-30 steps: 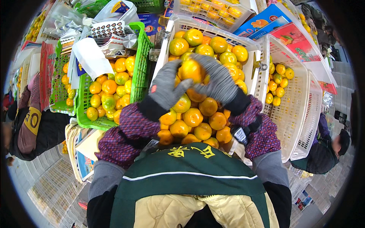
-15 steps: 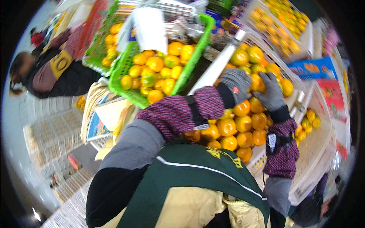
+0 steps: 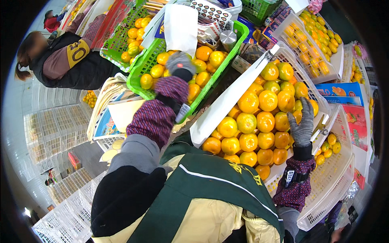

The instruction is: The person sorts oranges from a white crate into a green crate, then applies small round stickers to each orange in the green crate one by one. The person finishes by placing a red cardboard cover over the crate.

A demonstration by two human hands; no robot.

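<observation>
Past grey floor (image 3: pixel 91 153), grey-gloved left hand (image 3: pixel 180 63) (grip unclear) at citrus-filled green plastic basket (image 3: pixel 133 82), right hand (image 3: pixel 302 125) splayed on citrus-filled white plastic crate (image 3: pixel 232 97)!

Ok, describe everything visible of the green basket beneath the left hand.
The green basket looks plastic, with slotted sides and an open top. It sits slantwise, left of the white crate. Citrus fruit lie inside, orange to yellowish; a white sheet and a metallic cylinder are at its far end. The blurred left hand is over the fruit; contact with the basket is unclear.
</observation>
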